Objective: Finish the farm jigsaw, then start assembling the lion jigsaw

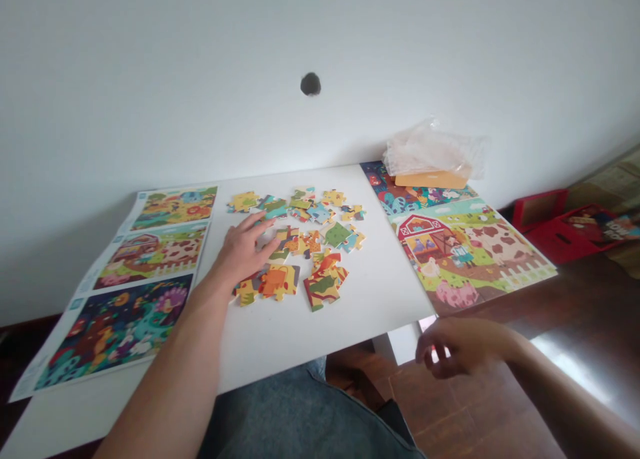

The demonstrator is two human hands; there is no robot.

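My left hand (246, 247) reaches over the white table with fingers stretched out and thumb apart. Its fingertips are at a green and blue jigsaw piece (274, 207); whether they press on it I cannot tell. Loose jigsaw pieces lie around it, among them a yellow piece (243, 201), a piece with giraffes (309, 243), a green piece (335, 235) and an orange piece (273, 281). A red and green piece (323, 291) lies nearer me. My right hand (455, 347) hangs beyond the table's front edge, fingers loosely bent with gaps between them, holding nothing visible.
A sheet with three printed pictures (150, 252) lies at the left. On the right, a finished-looking farm picture (470, 252) adjoins a dark night picture (385, 191), topped by a clear plastic bag (433, 152) and a yellow board (433, 179). A red box (555, 235) stands beyond.
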